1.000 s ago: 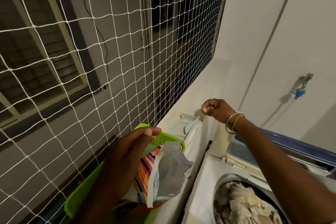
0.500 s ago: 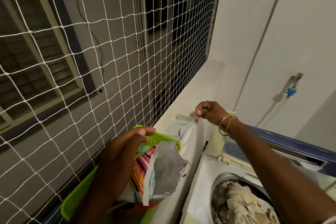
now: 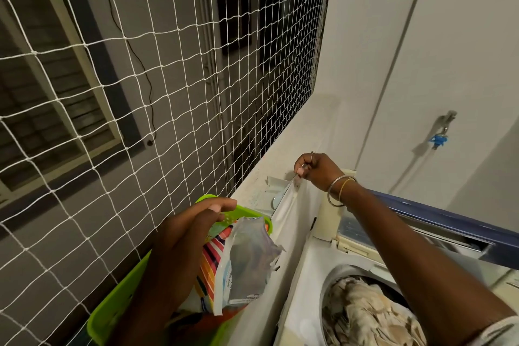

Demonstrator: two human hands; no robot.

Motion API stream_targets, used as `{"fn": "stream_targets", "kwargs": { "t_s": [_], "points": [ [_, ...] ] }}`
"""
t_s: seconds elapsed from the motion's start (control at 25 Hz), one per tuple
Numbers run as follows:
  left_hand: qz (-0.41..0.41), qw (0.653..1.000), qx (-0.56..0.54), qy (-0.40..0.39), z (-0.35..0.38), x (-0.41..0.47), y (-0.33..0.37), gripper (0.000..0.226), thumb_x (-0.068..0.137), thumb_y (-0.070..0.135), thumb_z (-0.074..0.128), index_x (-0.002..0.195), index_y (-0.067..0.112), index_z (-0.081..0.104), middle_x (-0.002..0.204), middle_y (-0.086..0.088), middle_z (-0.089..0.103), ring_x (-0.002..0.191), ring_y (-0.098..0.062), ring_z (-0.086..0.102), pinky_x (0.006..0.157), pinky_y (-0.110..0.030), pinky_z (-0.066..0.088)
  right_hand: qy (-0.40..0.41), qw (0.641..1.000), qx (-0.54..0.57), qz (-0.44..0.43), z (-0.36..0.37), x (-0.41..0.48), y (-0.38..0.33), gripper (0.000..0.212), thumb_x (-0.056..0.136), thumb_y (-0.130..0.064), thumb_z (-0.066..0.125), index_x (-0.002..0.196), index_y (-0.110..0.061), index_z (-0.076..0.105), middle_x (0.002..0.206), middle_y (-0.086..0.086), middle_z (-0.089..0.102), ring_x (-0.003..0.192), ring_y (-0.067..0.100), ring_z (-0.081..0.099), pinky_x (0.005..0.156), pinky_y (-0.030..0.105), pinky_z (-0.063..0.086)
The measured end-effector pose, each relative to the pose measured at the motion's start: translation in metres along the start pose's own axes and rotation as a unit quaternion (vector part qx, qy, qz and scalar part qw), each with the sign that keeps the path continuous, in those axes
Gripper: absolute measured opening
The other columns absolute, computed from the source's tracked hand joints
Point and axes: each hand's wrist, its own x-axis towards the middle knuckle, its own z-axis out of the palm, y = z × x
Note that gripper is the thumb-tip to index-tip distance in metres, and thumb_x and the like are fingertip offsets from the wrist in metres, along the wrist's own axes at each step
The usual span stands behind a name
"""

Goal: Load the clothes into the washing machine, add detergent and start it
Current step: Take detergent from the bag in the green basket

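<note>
My left hand [image 3: 185, 247] holds the top of an opened detergent pouch [image 3: 247, 267] upright over a green basket [image 3: 112, 314]. My right hand [image 3: 317, 170] reaches to the ledge and pinches a thin metal utensil, probably a spoon, whose lower end rests in a small white tray [image 3: 273, 189]. The washing machine [image 3: 303, 284] stands at the lower right. Its blue-edged lid [image 3: 438, 222] is raised, and the drum holds beige and white clothes [image 3: 365, 314].
A white rope net [image 3: 168, 93] closes the opening on the left above a pale ledge [image 3: 297, 137]. A wall tap with a blue fitting [image 3: 438, 140] is at the right. Striped packaging lies in the basket behind the pouch.
Both hands keep their grips and hardly move. The view has only shifted slightly.
</note>
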Motion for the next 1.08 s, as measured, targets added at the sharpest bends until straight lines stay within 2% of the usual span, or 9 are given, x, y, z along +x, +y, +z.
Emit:
{"fn": "stream_targets", "kwargs": {
  "t_s": [0.08,0.2,0.36,0.48,0.64,0.76,0.84,1.0,1.08],
  "points": [
    [0.003,1.0,-0.013,-0.001,0.001,0.0,0.0,0.039,0.089,0.042,0.037,0.091,0.042,0.076,0.092,0.025,0.073,0.092,0.002,0.069,0.074,-0.005,0.049,0.003,1.0,0.001,0.002,-0.001,0.0,0.001,0.036,0.087,0.009,0.061,0.069,-0.023,0.063,0.071,-0.003,0.062,0.069,0.01,0.054,0.07,0.02,0.044],
    [0.01,1.0,-0.005,-0.008,0.0,0.001,-0.002,0.04,0.091,0.042,0.036,0.098,0.034,0.074,0.095,0.023,0.074,0.093,0.001,0.07,0.075,-0.005,0.05,0.008,1.0,-0.011,0.007,-0.003,0.001,0.001,0.035,0.087,0.006,0.062,0.069,-0.024,0.065,0.074,-0.001,0.064,0.071,0.012,0.056,0.073,0.024,0.045],
    [0.022,0.999,-0.024,-0.013,0.001,0.001,-0.003,0.039,0.093,0.038,0.037,0.101,0.031,0.074,0.1,0.018,0.075,0.097,-0.004,0.07,0.08,-0.012,0.053,0.014,1.0,-0.026,0.01,-0.007,0.001,-0.002,0.036,0.088,0.006,0.061,0.069,-0.025,0.064,0.076,0.0,0.066,0.074,0.013,0.057,0.073,0.024,0.046],
    [0.023,0.999,-0.039,-0.017,0.001,-0.001,0.0,0.039,0.092,0.034,0.038,0.103,0.026,0.074,0.104,0.013,0.075,0.101,-0.007,0.07,0.087,-0.024,0.055,0.019,0.999,-0.026,0.008,-0.009,0.0,-0.002,0.035,0.087,0.007,0.061,0.069,-0.024,0.064,0.078,0.008,0.068,0.075,0.016,0.058,0.076,0.029,0.047],
    [0.022,0.999,-0.03,-0.015,-0.001,-0.001,-0.001,0.039,0.093,0.034,0.038,0.104,0.027,0.074,0.106,0.014,0.074,0.102,-0.007,0.069,0.089,-0.029,0.056,0.033,0.999,-0.036,0.014,-0.009,-0.002,-0.003,0.036,0.087,0.006,0.061,0.069,-0.025,0.064,0.078,0.008,0.068,0.074,0.016,0.056,0.073,0.025,0.046],
    [0.025,0.999,-0.037,-0.016,-0.001,-0.002,0.002,0.038,0.092,0.033,0.038,0.103,0.027,0.074,0.106,0.014,0.074,0.101,-0.006,0.069,0.089,-0.027,0.057,0.036,0.998,-0.036,0.02,-0.011,-0.001,-0.004,0.035,0.088,0.004,0.06,0.069,-0.025,0.064,0.081,0.014,0.072,0.075,0.017,0.059,0.077,0.03,0.047],
    [0.022,0.999,-0.041,-0.014,-0.002,-0.002,0.004,0.037,0.092,0.033,0.039,0.102,0.028,0.074,0.105,0.015,0.074,0.1,-0.005,0.069,0.089,-0.027,0.056,0.037,0.998,-0.039,0.023,-0.011,-0.002,-0.006,0.034,0.089,0.003,0.06,0.07,-0.025,0.064,0.08,0.012,0.072,0.076,0.018,0.06,0.079,0.031,0.048],
    [0.021,0.999,-0.039,-0.008,-0.004,-0.002,0.003,0.038,0.092,0.034,0.039,0.102,0.028,0.075,0.105,0.014,0.074,0.102,-0.008,0.069,0.093,-0.035,0.055,0.048,0.997,-0.056,0.024,-0.01,-0.005,-0.011,0.033,0.088,0.003,0.06,0.071,-0.025,0.065,0.077,0.006,0.072,0.076,0.018,0.061,0.08,0.032,0.049],
    [0.025,0.999,-0.041,-0.009,-0.004,-0.002,0.003,0.038,0.093,0.034,0.039,0.103,0.027,0.075,0.105,0.013,0.074,0.102,-0.008,0.069,0.092,-0.034,0.056,0.057,0.996,-0.07,0.02,-0.008,-0.006,-0.013,0.034,0.088,0.003,0.06,0.07,-0.026,0.065,0.077,0.005,0.073,0.077,0.019,0.061,0.078,0.032,0.049]
  ]
}}
